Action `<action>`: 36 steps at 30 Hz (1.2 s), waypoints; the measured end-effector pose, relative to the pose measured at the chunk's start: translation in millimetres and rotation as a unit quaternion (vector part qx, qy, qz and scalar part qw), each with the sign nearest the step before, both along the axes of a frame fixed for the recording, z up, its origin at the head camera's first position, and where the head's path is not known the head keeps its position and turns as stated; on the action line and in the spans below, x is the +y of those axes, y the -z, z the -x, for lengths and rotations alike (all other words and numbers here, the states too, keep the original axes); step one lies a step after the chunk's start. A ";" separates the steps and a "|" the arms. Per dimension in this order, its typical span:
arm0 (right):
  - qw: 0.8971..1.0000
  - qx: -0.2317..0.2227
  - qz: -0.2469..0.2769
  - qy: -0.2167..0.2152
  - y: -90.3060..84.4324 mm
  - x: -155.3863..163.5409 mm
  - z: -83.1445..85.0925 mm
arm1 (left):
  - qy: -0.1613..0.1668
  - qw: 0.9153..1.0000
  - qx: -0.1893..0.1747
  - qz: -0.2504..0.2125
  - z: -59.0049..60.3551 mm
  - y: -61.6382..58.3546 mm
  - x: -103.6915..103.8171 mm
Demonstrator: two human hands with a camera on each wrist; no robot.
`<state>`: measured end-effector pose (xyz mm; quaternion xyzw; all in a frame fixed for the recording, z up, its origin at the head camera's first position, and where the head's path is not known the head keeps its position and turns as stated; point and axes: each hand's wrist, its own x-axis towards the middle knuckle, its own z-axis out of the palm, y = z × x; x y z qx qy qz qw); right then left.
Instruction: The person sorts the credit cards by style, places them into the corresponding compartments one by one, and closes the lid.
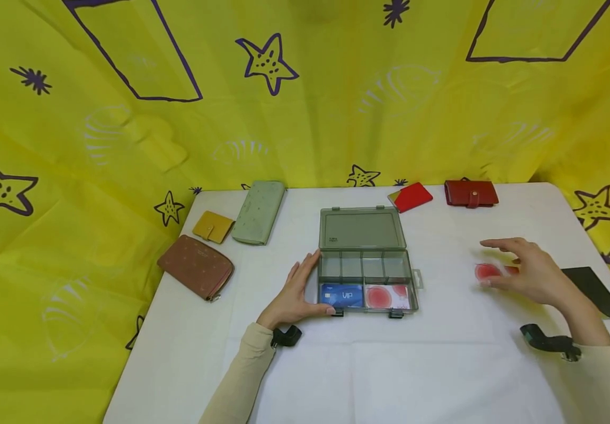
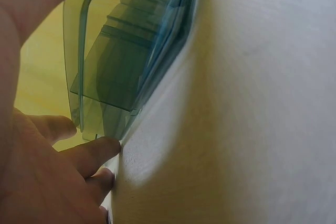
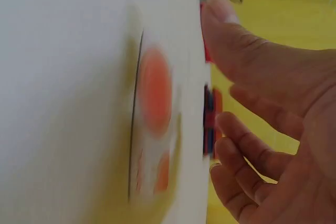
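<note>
White card printed with red-orange circles [image 1: 487,271] lies flat on the white table [image 1: 443,365] just under the fingertips of the right hand [image 1: 527,274], its long axis running left to right in the head view and pointing toward the open box. It is blurred in the right wrist view, where a large round orange spot and a smaller one show on its pale face [image 3: 152,103]. The right fingers [image 3: 236,140] are spread and loosely bent above it; whether they touch the card I cannot tell.

Left of those fingers, well apart, sits a clear grey plastic compartment box [image 1: 367,277] with its lid thrown back. Its front row holds a blue card marked VIP [image 1: 342,295] and another white card with red circles [image 1: 387,296]. The left hand [image 1: 297,291] rests against the box's left side, fingers straight and close together along the wall, thumb at the front corner.

Beyond the left fingers lie a brown zip wallet [image 1: 196,267], a small yellow wallet [image 1: 212,227] and a long pale green wallet [image 1: 259,212]. Beyond the right fingers lie a red card holder [image 1: 412,196] and a dark red snap wallet [image 1: 471,193]; a black flat card [image 1: 593,290] lies just past the right wrist.
</note>
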<state>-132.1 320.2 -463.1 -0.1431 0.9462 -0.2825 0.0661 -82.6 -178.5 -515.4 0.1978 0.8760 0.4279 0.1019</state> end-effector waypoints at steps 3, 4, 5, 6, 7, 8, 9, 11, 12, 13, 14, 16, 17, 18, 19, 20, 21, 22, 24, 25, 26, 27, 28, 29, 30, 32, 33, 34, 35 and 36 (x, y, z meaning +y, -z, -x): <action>0.999 -0.022 -0.033 0.003 3.7 20.5 1.7 | 0.003 1.000 0.001 -0.004 0.3 -0.4 -0.3; 0.999 -0.028 -0.043 0.003 5.2 25.3 1.8 | 0.003 1.000 0.002 -0.004 0.5 -0.4 -0.4; 0.998 -0.028 -0.053 0.003 6.8 29.2 2.1 | 0.003 1.000 0.002 -0.003 0.4 -0.4 -0.3; 0.998 -0.028 -0.061 0.001 8.3 32.6 2.8 | 0.003 1.000 0.002 -0.003 0.5 -0.3 -0.2; 0.997 -0.030 -0.067 0.000 9.7 34.9 3.7 | 0.002 1.000 0.003 -0.003 0.5 -0.4 -0.4; 0.997 -0.032 -0.073 0.000 11.1 36.7 4.5 | 0.000 1.000 0.002 -0.002 0.1 -0.9 -0.3; 0.996 -0.036 -0.079 0.002 12.1 38.2 5.3 | 0.000 1.000 0.002 -0.001 0.1 -0.7 -0.4; 0.995 -0.042 -0.085 0.008 13.6 40.5 6.9 | -0.002 1.000 -0.001 0.002 -0.1 -0.7 -0.2; 0.995 -0.048 -0.085 0.011 13.9 41.4 7.6 | -0.002 1.000 -0.002 0.002 -0.1 -0.6 0.0; 0.995 -0.054 -0.084 0.014 14.2 42.1 8.2 | -0.002 1.000 -0.004 0.003 -0.1 -0.5 0.3; 0.995 -0.057 -0.083 0.016 14.3 42.7 8.7 | -0.003 1.000 -0.005 0.004 -0.1 -0.5 0.5; 0.995 -0.061 -0.078 0.019 14.3 43.1 9.4 | -0.004 1.000 -0.007 0.006 -0.2 -0.5 1.3; 0.995 -0.062 -0.073 0.021 14.6 43.1 9.4 | -0.003 1.000 -0.005 0.006 -0.3 -0.5 1.5; 0.995 -0.064 -0.067 0.023 14.8 42.9 8.9 | -0.004 1.000 -0.005 0.006 -0.3 -0.6 1.6; 0.996 -0.066 -0.061 0.027 15.2 42.5 8.0 | -0.004 1.000 -0.006 0.007 -0.4 -0.8 1.6; 0.996 -0.065 -0.052 0.029 15.7 42.0 6.9 | -0.004 1.000 -0.006 0.007 -0.4 -1.0 1.5; 0.997 -0.060 -0.043 0.032 16.5 41.1 5.3 | -0.004 1.000 -0.007 0.007 -0.4 -1.2 1.4; 0.998 -0.052 -0.033 0.033 17.6 40.0 3.8 | -0.004 1.000 -0.008 0.007 -0.5 -1.5 1.2; 0.999 -0.033 -0.006 0.038 19.2 36.1 0.2 | -0.004 1.000 -0.009 0.007 -0.6 -2.3 0.9; 0.999 -0.026 0.017 0.041 19.9 33.4 -1.4 | -0.003 1.000 -0.008 0.008 -0.6 -2.5 0.8; 0.998 -0.019 0.041 0.043 20.2 30.3 -2.6 | -0.002 1.000 -0.007 0.008 -0.5 -2.6 0.8; 0.997 -0.013 0.067 0.045 20.0 26.4 -3.5 | -0.001 1.000 -0.006 0.008 -0.5 -2.8 0.7; 0.994 -0.012 0.096 0.049 19.4 21.8 -4.2 | -0.001 1.000 -0.005 0.008 -0.5 -2.9 0.6; 0.990 -0.012 0.133 0.052 18.5 16.4 -4.6 | 0.000 1.000 -0.004 0.008 -0.6 -3.1 0.6; 0.984 -0.016 0.169 0.057 17.2 10.5 -5.0 | 0.000 1.000 -0.004 0.009 -0.7 -3.0 0.6; 0.972 -0.016 0.226 0.063 13.8 -2.7 -5.6 | -0.001 1.000 -0.005 0.010 -0.7 -2.9 0.7; 0.965 -0.020 0.253 0.064 11.8 -10.2 -5.9 | -0.002 1.000 -0.005 0.009 -0.7 -2.8 0.8; 0.958 -0.024 0.277 0.065 10.0 -18.3 -6.5 | -0.002 1.000 -0.004 0.010 -0.6 -2.6 1.1; 0.950 -0.032 0.306 0.060 8.3 -26.2 -7.3 | -0.002 1.000 -0.003 0.010 -0.4 -2.5 1.3; 0.939 -0.045 0.336 0.053 6.7 -34.1 -8.2 | -0.002 1.000 -0.002 0.009 -0.2 -2.3 1.6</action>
